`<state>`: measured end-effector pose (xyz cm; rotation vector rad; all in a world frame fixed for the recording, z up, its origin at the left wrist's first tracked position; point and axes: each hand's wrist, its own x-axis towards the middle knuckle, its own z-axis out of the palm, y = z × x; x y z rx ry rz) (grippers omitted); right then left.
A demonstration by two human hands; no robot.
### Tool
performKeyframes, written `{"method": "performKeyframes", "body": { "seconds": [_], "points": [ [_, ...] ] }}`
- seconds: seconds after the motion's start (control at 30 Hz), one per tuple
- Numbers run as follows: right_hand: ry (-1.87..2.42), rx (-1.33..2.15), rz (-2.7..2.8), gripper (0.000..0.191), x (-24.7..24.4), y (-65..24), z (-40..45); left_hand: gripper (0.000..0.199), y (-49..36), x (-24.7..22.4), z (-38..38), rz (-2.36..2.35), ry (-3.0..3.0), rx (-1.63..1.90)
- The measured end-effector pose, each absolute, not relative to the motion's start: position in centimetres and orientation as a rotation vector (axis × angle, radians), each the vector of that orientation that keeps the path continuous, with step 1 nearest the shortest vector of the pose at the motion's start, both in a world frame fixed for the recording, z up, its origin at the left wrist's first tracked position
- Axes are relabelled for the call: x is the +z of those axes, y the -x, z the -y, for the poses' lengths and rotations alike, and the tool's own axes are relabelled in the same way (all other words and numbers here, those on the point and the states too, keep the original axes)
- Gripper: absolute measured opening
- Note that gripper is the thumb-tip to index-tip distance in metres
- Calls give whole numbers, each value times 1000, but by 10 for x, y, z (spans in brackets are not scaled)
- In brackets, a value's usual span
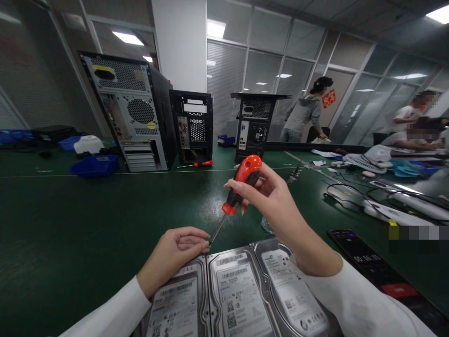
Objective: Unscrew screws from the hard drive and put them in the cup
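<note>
A red-and-black screwdriver is in my right hand, its handle held between thumb and fingers and its shaft slanting down to the left. My left hand pinches right at the screwdriver's tip; whatever is between those fingertips is too small to make out. Below the hands lie three hard drives side by side, label side up: a left hard drive, a middle hard drive and a right hard drive. The left hand and wrist cover part of the left drive. Behind my right wrist, a small clear container is partly hidden.
A computer tower, an open case and another tower stand at the back. A second screwdriver lies before them. At left is a blue bin; at right, a phone and cables. People are beyond.
</note>
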<state>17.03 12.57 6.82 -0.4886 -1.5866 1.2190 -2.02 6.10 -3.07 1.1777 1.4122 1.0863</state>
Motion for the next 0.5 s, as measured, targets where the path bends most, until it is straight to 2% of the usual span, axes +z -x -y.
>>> {"method": "performKeyframes", "body": {
  "seconds": [0.1,0.27,0.5],
  "points": [
    [488,1228,1584,34,70,-170,-125,35,21,-29,-60,-1422,-1276,1060],
    [502,1233,1576,33,72,-170,-124,23,21,-26,-59,-1485,-1492,979],
    [460,1277,1548,30,74,-170,-123,21,22,-35,-65,-1386,-1314,963]
  ]
}}
